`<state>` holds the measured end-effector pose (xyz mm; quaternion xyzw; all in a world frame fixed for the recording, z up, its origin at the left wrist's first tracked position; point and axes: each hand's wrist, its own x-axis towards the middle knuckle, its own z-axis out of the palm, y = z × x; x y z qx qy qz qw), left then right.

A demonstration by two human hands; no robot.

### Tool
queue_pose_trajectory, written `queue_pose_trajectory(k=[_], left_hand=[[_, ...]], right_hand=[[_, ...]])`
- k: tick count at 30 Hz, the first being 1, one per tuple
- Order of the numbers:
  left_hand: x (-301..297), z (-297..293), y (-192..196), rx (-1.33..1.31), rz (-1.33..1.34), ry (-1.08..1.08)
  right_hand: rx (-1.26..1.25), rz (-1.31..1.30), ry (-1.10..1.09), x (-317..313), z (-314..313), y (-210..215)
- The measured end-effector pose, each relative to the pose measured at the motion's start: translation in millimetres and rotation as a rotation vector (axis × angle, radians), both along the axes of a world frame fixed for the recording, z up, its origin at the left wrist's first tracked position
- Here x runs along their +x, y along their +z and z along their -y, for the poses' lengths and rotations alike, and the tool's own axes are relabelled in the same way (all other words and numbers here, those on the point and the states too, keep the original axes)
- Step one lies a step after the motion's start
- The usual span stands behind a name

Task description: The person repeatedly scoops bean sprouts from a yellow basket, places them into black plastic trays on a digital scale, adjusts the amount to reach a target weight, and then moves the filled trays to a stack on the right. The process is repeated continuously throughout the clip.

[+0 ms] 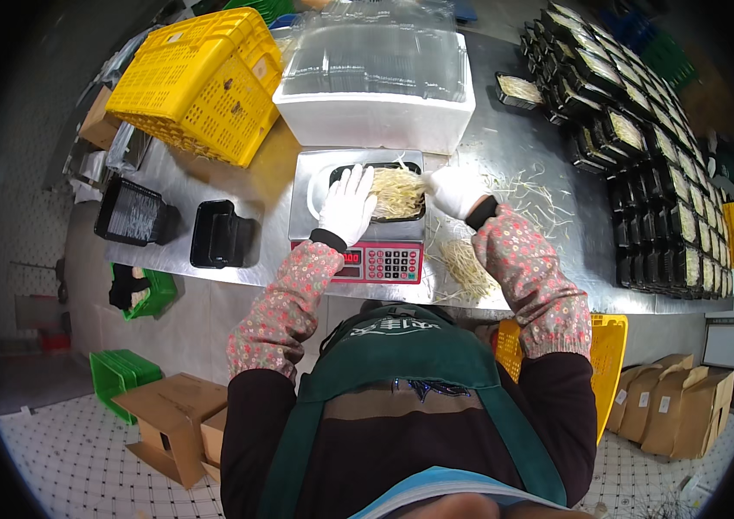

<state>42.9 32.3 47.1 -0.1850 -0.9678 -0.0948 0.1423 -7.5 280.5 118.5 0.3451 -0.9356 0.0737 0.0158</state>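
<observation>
A black plastic tray [400, 216] filled with pale bean sprouts [396, 190] sits on the metal pan of a red electronic scale [391, 265]. My left hand [348, 206], in a white glove, lies with outstretched fingers over the tray's left end and the sprouts. At the tray's right edge, my gloved right hand [455, 190] has its fingers curled together around the ends of some bean sprouts; the fingertips are partly hidden. Loose sprouts [467, 268] lie in a bunch right of the scale, and more strands [533, 197] are scattered beyond my right wrist.
An empty black tray [215, 233] and a stack of nested trays [132, 212] stand at left. Behind the scale is a white foam box [367, 121] with clear lids [376, 65], beside yellow crates [194, 78]. Stacked filled trays [665, 190] line the right side of the metal table.
</observation>
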Motion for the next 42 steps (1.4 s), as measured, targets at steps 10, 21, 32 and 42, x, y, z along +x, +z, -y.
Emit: queue_pose_trajectory(k=[10, 21, 32, 42], left_hand=[[0.4, 21.0, 13.6, 0.475, 0.059, -0.051], [-31.0, 124.5, -6.7, 0.406, -0.025, 0.214], [3.8, -7.0, 19.2, 0.165, 0.161, -0.036], [2.5, -7.5, 13.6, 0.082, 0.146, -0.027]], right_hand=[[-0.216, 0.179, -0.388, 36.9, -111.7, -43.6], [-0.364, -0.153, -0.012, 10.6, -9.1, 3.0], [0.100, 0.410, 0.063, -32.6, 14.7, 3.4], [-0.203, 0.084, -0.012, -13.8, -27.3, 3.4]])
